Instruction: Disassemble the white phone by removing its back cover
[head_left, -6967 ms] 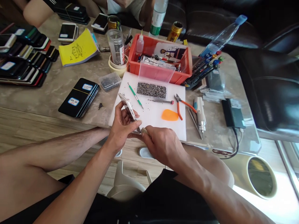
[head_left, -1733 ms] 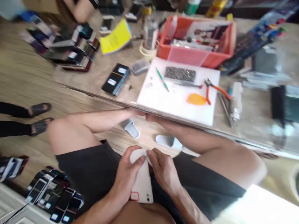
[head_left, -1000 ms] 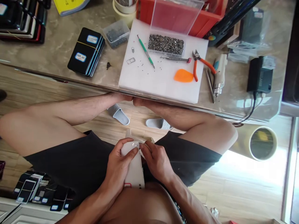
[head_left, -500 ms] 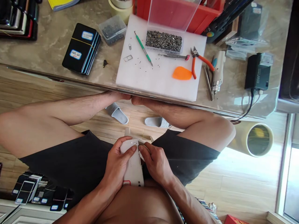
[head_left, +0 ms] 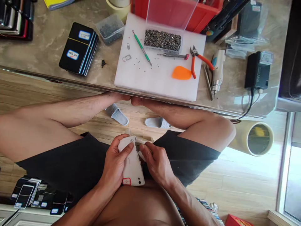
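A white phone (head_left: 133,168) lies back side up over my lap, with a red-framed label near its lower end and small dark round spots beside it. My left hand (head_left: 115,160) is wrapped round its left side, thumb pressed flat near the upper end. At the phone's right edge, my right hand (head_left: 157,161) is closed, thumb against the bent fingers. A thin white piece (head_left: 142,156) shows at these fingertips, close against the phone's edge; its kind is unclear. The edge there looks dark and uneven.
On the table, a white foam sheet (head_left: 155,83) bears a green-handled tool (head_left: 142,47), a screwdriver (head_left: 174,56), orange-handled cutters (head_left: 193,61), an orange pick (head_left: 181,72) and a box of screws (head_left: 162,40). Banded phones (head_left: 78,48) lie left; an electric screwdriver (head_left: 218,70) lies right.
The phone has tilted slightly and shows more of its back. My left thumb has slid left from its right edge. The right hand stays at the edge, the white piece lower and less visible.
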Demonstrator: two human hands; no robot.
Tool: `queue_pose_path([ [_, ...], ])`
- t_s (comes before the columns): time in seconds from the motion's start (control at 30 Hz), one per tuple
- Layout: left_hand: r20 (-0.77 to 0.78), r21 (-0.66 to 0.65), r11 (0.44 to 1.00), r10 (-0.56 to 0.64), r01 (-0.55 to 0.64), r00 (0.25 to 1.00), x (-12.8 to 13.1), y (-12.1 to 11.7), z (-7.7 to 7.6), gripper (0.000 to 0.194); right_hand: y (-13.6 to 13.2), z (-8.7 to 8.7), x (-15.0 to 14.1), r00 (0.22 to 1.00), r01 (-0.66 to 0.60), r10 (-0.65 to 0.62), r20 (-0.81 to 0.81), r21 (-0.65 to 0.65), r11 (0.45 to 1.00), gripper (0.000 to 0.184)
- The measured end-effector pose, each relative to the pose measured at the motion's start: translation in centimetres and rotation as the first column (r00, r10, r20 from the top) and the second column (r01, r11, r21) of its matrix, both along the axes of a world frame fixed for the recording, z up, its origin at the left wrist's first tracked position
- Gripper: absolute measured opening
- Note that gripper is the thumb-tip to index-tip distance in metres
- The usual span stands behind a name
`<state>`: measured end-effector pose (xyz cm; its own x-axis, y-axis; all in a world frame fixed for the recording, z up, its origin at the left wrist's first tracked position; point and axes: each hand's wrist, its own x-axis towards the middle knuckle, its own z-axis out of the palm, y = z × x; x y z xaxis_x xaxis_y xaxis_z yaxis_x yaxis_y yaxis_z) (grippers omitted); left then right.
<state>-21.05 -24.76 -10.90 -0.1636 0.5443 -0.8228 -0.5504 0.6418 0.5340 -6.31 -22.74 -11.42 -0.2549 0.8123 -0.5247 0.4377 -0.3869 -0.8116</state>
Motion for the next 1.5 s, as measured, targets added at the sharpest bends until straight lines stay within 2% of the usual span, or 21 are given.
queue_pose_path([
  [0.27, 0.02, 0.006, 1.0, -0.001, 0.001, 1.0, -0.1, 0.6, 0.0, 0.055, 0.9, -0.3, -0.3, 0.998, -0.036, 0.032, 0.057, 0.078, 0.996, 0.042],
  [0.43, 0.035, 0.079, 0.997, -0.01, 0.007, 0.999, -0.1, 3.2, 0.0, 0.055, 3.8, 0.0, -0.1, 0.997, -0.049, 0.04, 0.068, 0.128, 0.991, 0.044],
  [0.57, 0.021, 0.206, 0.978, -0.029, 0.024, 0.999, -0.5, 7.7, 0.8, 0.053, 8.5, 0.7, -0.7, 1.0, -0.029, 0.03, -0.001, 0.184, 0.983, 0.044],
  [0.67, -0.029, 0.317, 0.948, -0.021, 0.029, 0.999, -1.0, 12.0, 1.4, 0.053, 12.8, 1.3, -1.5, 0.999, -0.002, 0.014, -0.045, 0.25, 0.968, 0.041],
  [0.77, -0.081, 0.416, 0.908, -0.023, 0.055, 0.996, -1.6, 16.4, 1.6, 0.056, 16.9, 1.6, -2.1, 1.0, 0.016, -0.008, -0.024, 0.333, 0.943, 0.039],
  [0.93, -0.167, 0.515, 0.847, -0.052, 0.132, 0.985, -2.1, 22.8, 0.9, 0.056, 22.5, 0.9, -2.6, 0.993, 0.103, -0.076, -0.091, 0.338, 0.935, 0.036],
  [1.07, -0.235, 0.538, 0.82, -0.076, 0.195, 0.969, -2.0, 26.3, -0.5, 0.051, 25.4, -0.2, -2.3, 0.989, 0.124, -0.091, -0.115, 0.334, 0.934, 0.033],
  [1.27, -0.279, 0.531, 0.82, -0.069, 0.214, 0.958, -1.4, 28.3, -2.7, 0.047, 27.2, -2.2, -1.3, 0.996, 0.069, -0.045, -0.072, 0.377, 0.924, 0.034],
  [1.5, -0.284, 0.516, 0.837, -0.033, 0.182, 0.958, -1.2, 28.6, -2.8, 0.045, 27.0, -3.1, -0.8, 0.997, -0.066, 0.076, -0.006, 0.436, 0.898, 0.035],
])
